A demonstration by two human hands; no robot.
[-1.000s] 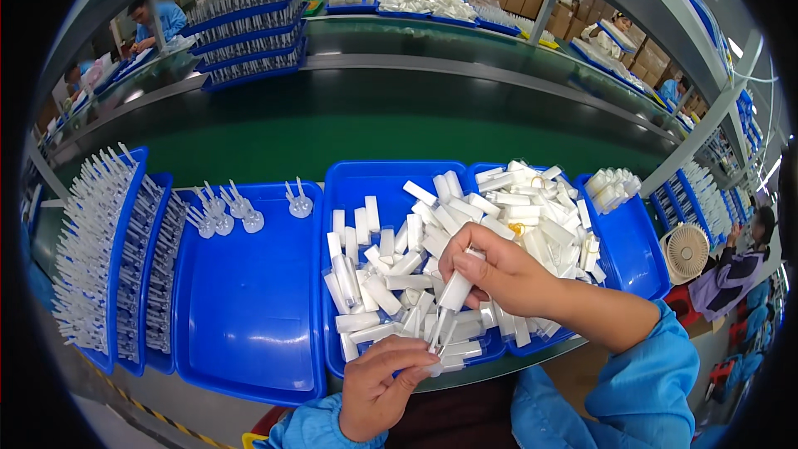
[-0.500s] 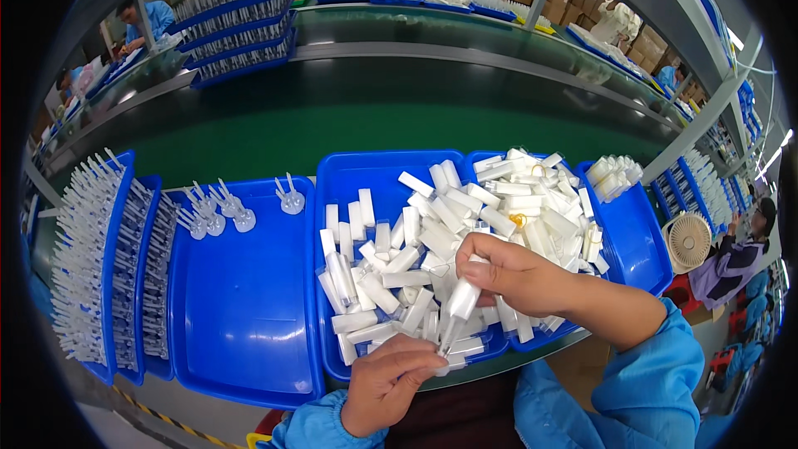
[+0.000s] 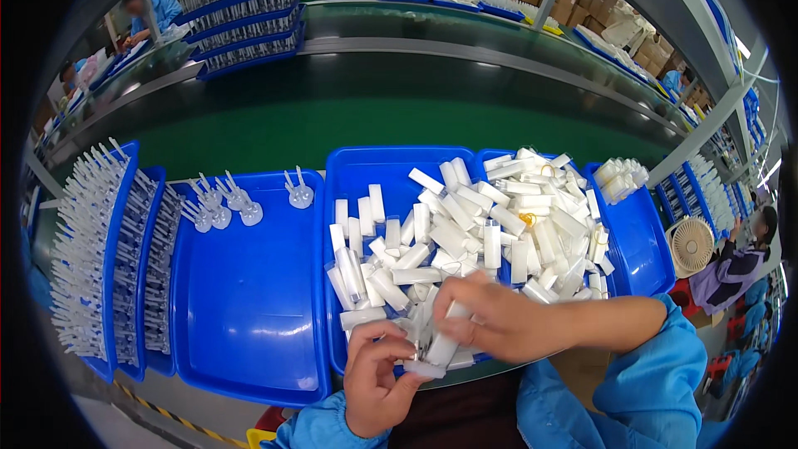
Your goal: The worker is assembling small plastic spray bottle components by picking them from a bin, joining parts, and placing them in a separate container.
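My right hand (image 3: 490, 316), a little blurred, is closed round a white tube-like piece (image 3: 447, 344) with clear ends, tilted down to the left. Its lower end meets a flat whitish piece (image 3: 425, 369), which the thumb and fingers of my left hand (image 3: 378, 378) pinch. Whether the two are joined I cannot tell, as fingers cover part of them. Both hands are over the near edge of a blue tray (image 3: 366, 158). Heaped in it are many white block-like pieces in clear sleeves (image 3: 416, 258).
A blue tray (image 3: 249, 308) at left bears several clear round-footed pieces with upright stems (image 3: 299, 191). Beyond it, tilted blue trays hold packed clear stems (image 3: 91, 266). Another heap (image 3: 532, 199) lies right, beside a blue tray (image 3: 640, 258) and a fan (image 3: 691, 245). Co-workers sit across the green belt (image 3: 399, 108).
My right hand has moved down and left, bringing the white tube-like piece lower and nearer my left hand. The left hand's fingers have shifted and rise more upright. The view has moved slightly.
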